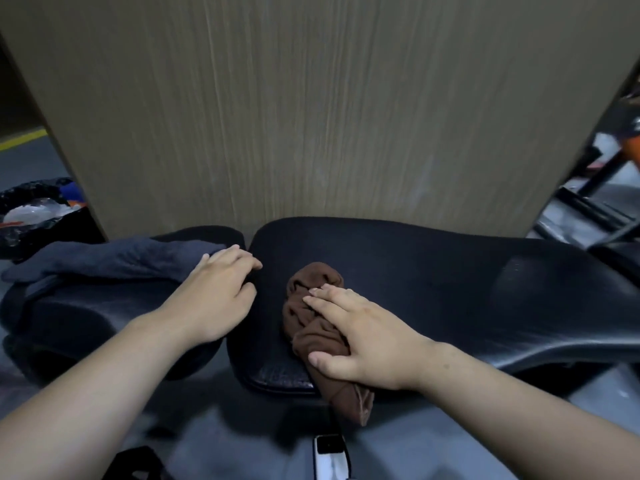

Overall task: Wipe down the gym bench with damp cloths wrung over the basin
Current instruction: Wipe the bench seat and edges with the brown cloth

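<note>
1. Tall beige wood-grain panel [311, 116]: stands upright directly behind the bench and fills most of the upper view.

2. Black padded gym bench [467, 292]: two textured upholstered pads side by side with a narrow gap between them. The larger pad runs off to the right, the smaller one to the left.

3. Grey floor [225, 431]: under the bench, with a yellow painted line [20, 140] at far left.

4. Black metal equipment frame [588, 192]: at the right edge, behind the bench, blurred.

5. Dark blue-grey cloth [104, 261]: spread crumpled across the top of the left pad, its right end reaching the left hand.

6. Black bag-lined bin [31, 237]: on the floor at far left, beside the panel, with pale rubbish inside.

7. Brown crumpled cloth [311, 317]: on the right pad near its left end, lying front to back, its near end hanging over the front edge.

8. Right hand [367, 337]: palm down on the brown cloth, fingers straight and together, thumb spread along the near side, pressing it flat to the pad.

9. Left hand [214, 292]: palm down at the right edge of the left pad, on the end of the dark cloth, fingers bent toward the gap. Whether it grips the cloth cannot be told.

10. Small white object [329, 455]: on the floor below the bench, unclear.
</note>
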Tool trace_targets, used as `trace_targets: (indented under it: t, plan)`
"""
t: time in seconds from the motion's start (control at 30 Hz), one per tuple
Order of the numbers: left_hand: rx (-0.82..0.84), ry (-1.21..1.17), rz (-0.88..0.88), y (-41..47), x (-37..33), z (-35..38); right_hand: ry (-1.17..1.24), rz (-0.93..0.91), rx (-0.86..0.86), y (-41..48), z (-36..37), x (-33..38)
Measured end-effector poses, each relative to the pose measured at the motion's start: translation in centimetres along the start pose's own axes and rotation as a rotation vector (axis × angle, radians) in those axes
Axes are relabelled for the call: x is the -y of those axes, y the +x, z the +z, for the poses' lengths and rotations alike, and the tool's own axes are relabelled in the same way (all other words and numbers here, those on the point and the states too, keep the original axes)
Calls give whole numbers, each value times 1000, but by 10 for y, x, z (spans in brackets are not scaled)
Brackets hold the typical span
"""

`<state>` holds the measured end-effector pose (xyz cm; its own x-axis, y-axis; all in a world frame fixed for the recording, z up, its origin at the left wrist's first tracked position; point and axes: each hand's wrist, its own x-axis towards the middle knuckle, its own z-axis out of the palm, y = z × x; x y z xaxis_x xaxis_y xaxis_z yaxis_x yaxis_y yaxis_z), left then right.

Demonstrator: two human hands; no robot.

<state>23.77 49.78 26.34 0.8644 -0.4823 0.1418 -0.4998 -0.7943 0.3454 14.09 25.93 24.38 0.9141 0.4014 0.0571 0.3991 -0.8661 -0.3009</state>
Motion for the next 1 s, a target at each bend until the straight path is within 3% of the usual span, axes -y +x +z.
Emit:
trace_targets:
  t: [0.53, 1.0]
  plan:
    - [153, -12, 176, 32, -107, 47, 91, 410, -39, -107, -53, -114]
    - [220, 21, 318, 51, -218, 95, 41, 669, -273, -172, -78, -164]
